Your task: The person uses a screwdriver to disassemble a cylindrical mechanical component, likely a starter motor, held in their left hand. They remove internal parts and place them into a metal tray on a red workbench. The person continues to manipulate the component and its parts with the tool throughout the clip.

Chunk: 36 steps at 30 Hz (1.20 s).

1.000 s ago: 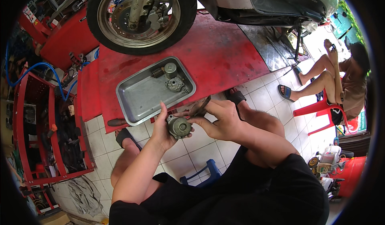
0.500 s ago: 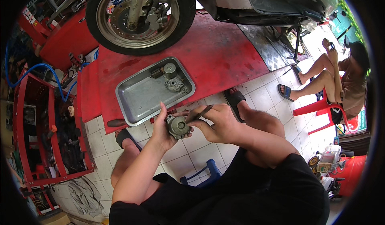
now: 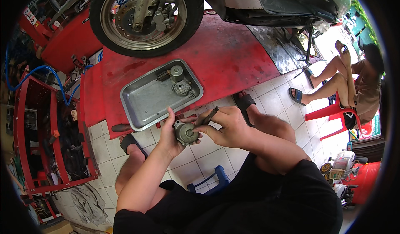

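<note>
The metal housing (image 3: 184, 137) lies in the person's left hand (image 3: 168, 137), fingers curled round it; just beside, the right hand (image 3: 230, 126) pinches a dark tool (image 3: 211, 115); the housing is probably rigid, weighty, perhaps greasy, best held by its rim.

One tray (image 3: 146, 102); beyond it, one wheel (image 3: 146, 51); before it, two hands (image 3: 168, 136) (image 3: 231, 128), one round housing (image 3: 185, 134), one dark tool (image 3: 210, 115).

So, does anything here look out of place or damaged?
A crumpled grey cloth lies on the tiled floor near the red shelving, as if dropped. The red platform is darkly smudged. No clear damage shows on the metal part in the left hand.
</note>
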Motion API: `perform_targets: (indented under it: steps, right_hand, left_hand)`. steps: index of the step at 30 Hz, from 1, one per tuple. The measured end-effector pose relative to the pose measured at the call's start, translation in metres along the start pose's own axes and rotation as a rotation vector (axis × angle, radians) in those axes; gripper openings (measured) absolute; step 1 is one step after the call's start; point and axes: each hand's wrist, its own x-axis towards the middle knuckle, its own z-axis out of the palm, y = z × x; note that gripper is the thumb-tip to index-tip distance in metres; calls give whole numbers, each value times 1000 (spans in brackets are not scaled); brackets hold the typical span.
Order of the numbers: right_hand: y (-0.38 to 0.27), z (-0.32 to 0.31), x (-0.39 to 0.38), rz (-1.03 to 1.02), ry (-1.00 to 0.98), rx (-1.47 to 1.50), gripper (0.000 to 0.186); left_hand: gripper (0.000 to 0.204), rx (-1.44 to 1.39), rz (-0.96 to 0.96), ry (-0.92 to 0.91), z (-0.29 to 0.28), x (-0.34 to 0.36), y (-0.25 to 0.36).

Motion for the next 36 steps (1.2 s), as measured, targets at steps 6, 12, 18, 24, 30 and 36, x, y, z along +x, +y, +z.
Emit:
perform_targets:
  steps: [6, 12, 18, 24, 30, 36]
  right_hand:
    - [4, 0, -2, -9, -2, -1, 18]
    - [3, 2, -1, -5, 3, 15, 17]
    - [2, 2, -1, 10, -20, -1, 16]
    - [20, 6, -10, -4, -59, 57, 40]
    - [15, -7, 2, 42, -59, 199, 15]
    - [10, -3, 0, -12, -42, 134, 21]
  left_hand:
    - [101, 21, 15, 11, -2, 5, -2]
    - [101, 9, 12, 6, -2, 1, 0]
    - [100, 17, -2, -16, -5, 3, 2]
    - [69, 58, 92, -46, -8, 4, 1]
    - [83, 53, 119, 56, 8, 5, 4]
    - [87, 105, 114, 64, 8, 2, -3]
